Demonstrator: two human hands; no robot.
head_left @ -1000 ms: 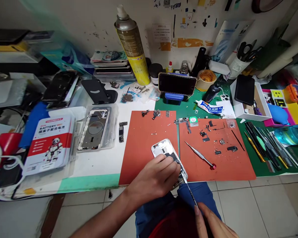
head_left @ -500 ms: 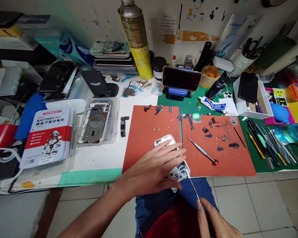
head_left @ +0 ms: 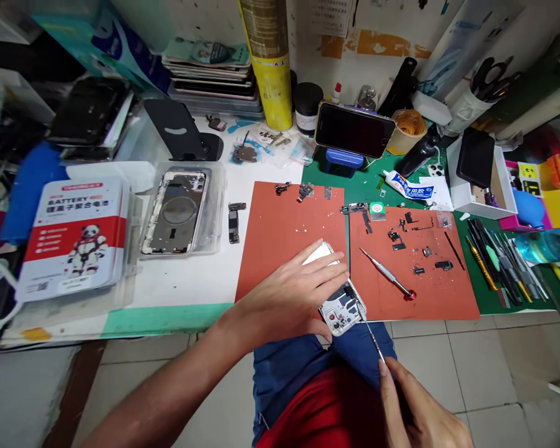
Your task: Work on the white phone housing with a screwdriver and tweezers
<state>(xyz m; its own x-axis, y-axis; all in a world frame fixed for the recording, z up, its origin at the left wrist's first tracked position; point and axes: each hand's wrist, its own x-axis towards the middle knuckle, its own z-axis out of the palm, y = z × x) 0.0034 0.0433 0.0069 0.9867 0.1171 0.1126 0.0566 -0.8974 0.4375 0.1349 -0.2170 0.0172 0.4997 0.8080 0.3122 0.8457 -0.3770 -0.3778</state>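
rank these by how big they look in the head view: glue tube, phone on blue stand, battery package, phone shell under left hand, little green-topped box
1. Battery package
2. Phone on blue stand and phone shell, unranked: the left hand hides part of the shell
3. Glue tube
4. Green-topped box

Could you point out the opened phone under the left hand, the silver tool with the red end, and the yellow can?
Opened phone (head_left: 343, 307), head view: on its exposed inside.
Silver tool (head_left: 388, 274), head view: on its metal handle.
Yellow can (head_left: 270, 76), head view: on its yellow lower part.
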